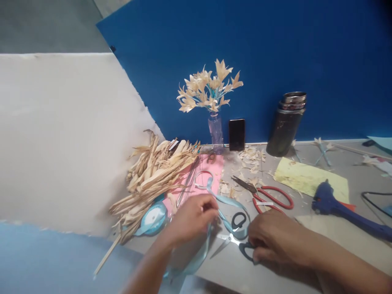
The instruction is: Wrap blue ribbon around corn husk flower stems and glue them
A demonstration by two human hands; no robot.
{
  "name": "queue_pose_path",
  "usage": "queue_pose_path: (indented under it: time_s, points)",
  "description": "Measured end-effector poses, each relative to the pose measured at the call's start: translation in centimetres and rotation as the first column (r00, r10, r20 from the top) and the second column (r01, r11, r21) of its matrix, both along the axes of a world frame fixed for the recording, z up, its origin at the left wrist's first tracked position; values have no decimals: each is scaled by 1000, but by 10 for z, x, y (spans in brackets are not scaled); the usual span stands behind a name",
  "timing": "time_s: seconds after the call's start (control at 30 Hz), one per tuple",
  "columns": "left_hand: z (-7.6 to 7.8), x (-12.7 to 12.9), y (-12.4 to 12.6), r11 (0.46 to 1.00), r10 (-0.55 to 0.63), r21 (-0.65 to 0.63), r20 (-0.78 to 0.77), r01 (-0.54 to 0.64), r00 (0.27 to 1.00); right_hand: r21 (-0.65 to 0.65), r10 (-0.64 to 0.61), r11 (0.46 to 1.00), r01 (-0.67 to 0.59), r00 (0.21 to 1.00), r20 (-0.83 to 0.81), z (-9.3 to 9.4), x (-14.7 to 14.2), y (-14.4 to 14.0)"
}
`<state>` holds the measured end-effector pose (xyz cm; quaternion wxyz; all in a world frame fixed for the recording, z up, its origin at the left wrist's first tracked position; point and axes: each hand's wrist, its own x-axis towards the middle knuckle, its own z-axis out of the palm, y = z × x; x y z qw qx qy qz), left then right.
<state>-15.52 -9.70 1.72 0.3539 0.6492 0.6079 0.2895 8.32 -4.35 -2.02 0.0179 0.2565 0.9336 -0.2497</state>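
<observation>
At the near edge of the desk [275, 269], the light-blue ribbon [228, 202] is pinched in the closed fingers of the left hand [191, 218], a length of it trailing down over the edge. The right hand [271, 241] is laid over the handle of the dark-handled scissors [237, 237]; whether the fingers are through the loops cannot be told, and the blades lie open on the desk. Just left of the left hand a ribbon spool [153, 218] is seen, with the strand running from the fingers in a loop across the pink paper [208, 169].

The work is judged to be midway: the ribbon appears uncut at the scissors, while a finished bunch of husk flowers [210, 87] is already set in one clear vase [216, 132] at the far edge.

Two pairs of scissors are counted, the second being the red-handled scissors [269, 196] toward the middle. One glue gun [337, 206] lies toward the right edge, beside one yellow sheet [306, 177]. One heap of dried husks [156, 171] is piled at the left. One phone [237, 134] and one dark flask [286, 124] stand against the blue backdrop [306, 49].
</observation>
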Motion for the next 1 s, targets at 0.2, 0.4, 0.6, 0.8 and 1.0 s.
queue_pose_path:
  time_s: [0.2,0.4,0.6,0.8,1.0]
  points:
    - [-42,43,-7,977,-187,67,-200,203,962,2,-56,998,56,998,13,-9,-4,2]
    - [-17,15,-3,989,141,12,194,-146,971,43,-49,998,50,999,-20,-12,-1,2]
    - [13,-51,-8,756,470,165,538,-634,700,7,-33,999,34,998,-57,-4,-3,1]
    - [17,-71,-14,869,355,-17,716,-494,600,23,-15,1000,19,991,-133,-15,-6,1]
    - [21,-68,-15,929,279,-66,771,-365,572,62,-23,998,27,997,-70,-28,-1,0]
